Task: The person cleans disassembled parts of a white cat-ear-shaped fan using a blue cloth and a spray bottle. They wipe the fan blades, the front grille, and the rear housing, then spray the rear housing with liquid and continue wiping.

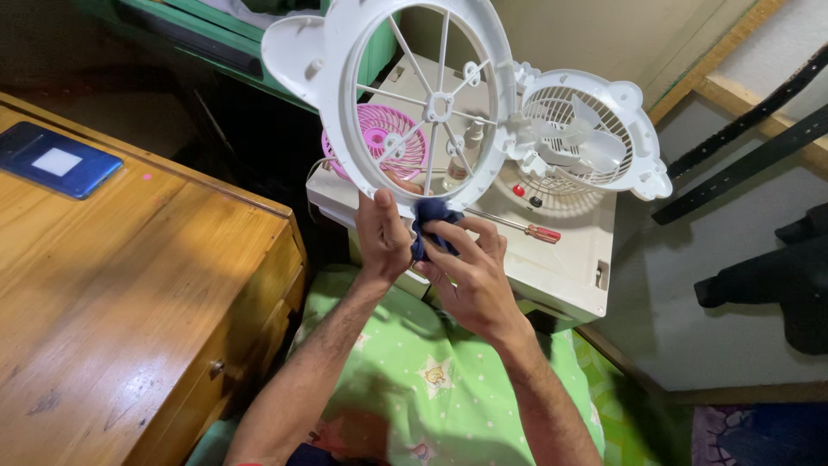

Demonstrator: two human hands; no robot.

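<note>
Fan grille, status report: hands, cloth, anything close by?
Left hand grips white fan grille at its lower rim. Right hand presses blue cloth against the rim. Screwdriver, pink fan behind.

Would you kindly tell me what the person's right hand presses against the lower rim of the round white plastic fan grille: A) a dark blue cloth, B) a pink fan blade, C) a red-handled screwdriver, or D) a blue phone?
A: the right hand pinches a dark blue cloth against the round white plastic fan grille, while the left hand steadies the rim.
</note>
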